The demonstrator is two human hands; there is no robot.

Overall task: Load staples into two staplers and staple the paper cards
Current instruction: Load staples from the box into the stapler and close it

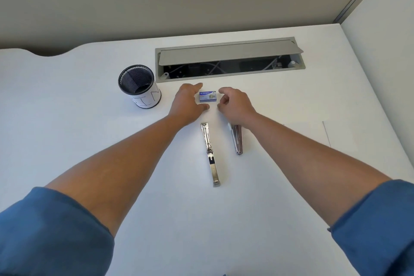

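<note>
A small blue staple box (208,96) lies on the white desk (89,141) between my two hands. My left hand (188,103) is just left of the box with fingers spread around it, forefinger at its far corner. My right hand (235,103) hovers just right of the box, fingers loosely curled and holding nothing. A metal stapler (210,154) lies swung fully open and flat below the box. A second metal stapler (238,139) lies to its right, partly under my right wrist. White paper cards (309,134) lie at the right.
A black mesh pen cup (140,86) with a white label stands left of my left hand. A grey cable hatch (228,58) with its lid propped open is set into the desk behind the box. A white partition (380,51) rises at the right.
</note>
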